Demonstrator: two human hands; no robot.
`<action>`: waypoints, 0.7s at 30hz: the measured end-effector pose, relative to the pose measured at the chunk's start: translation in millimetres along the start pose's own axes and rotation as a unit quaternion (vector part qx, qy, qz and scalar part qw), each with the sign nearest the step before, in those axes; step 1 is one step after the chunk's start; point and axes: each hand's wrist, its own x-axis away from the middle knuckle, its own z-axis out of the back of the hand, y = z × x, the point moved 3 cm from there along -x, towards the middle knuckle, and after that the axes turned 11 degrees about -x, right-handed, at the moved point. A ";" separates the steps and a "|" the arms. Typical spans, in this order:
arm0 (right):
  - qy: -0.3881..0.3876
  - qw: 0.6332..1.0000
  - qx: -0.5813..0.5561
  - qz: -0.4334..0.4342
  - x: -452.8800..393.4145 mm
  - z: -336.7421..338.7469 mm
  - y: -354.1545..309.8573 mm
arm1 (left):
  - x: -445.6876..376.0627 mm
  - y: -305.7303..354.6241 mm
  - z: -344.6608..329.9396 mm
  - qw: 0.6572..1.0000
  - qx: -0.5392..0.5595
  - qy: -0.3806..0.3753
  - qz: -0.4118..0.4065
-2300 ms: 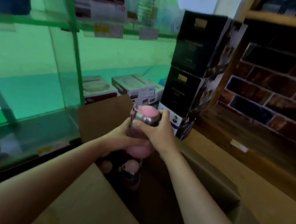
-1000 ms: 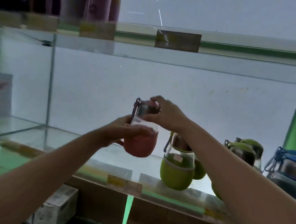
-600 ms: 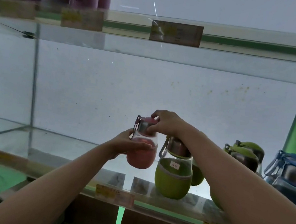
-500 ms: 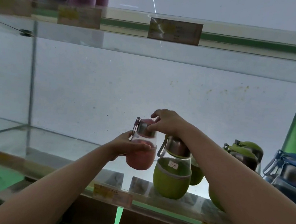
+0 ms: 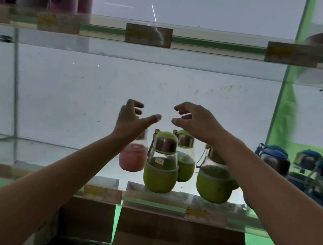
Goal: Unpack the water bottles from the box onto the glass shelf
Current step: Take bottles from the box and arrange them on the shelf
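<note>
Grip: both hands empty — left hand (image 5: 130, 119) and right hand (image 5: 196, 121) hang spread-fingered above the bottles, thumbs nearly facing, touching nothing.
Pink bottle: the pink bottle (image 5: 133, 160) stands on the glass shelf (image 5: 54, 163), at the left end of the row, just beside a green bottle (image 5: 161, 165); its cap is hidden behind the left wrist.
Axis: long axis upright, cap end up, rounded pink base down on the glass; no tilt that I can make out.
Neighbours: more green bottles to the right, blue-lidded ones (image 5: 275, 161) further along.
Step in hand: release looks done — I judge the hands are clearing away for the next bottle.
Doing it well: lift straight up and back, keeping the left wrist off the pink cap and the right forearm off the green lids, since round bases on glass may rock or slide.
Box: only cardboard (image 5: 165, 235) shows below the shelf; its contents are out of view.
</note>
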 end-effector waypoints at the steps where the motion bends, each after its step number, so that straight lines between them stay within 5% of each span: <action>1: 0.010 1.000 -0.017 -0.001 13.4 12.0 2.1 | 10.3 16.0 -5.4 1.000 0.014 -0.011 -0.018; 11: 0.165 0.972 -0.058 -0.157 219.1 139.2 101.6 | 159.0 132.8 -173.2 0.954 0.161 -0.239 -0.080; 15: 0.225 0.931 -0.080 -0.277 331.6 170.9 155.0 | 246.0 150.4 -267.9 0.910 0.183 -0.369 -0.043; 21: 0.265 0.871 -0.088 -0.404 465.1 200.1 214.8 | 363.4 177.0 -363.4 0.863 0.190 -0.468 -0.007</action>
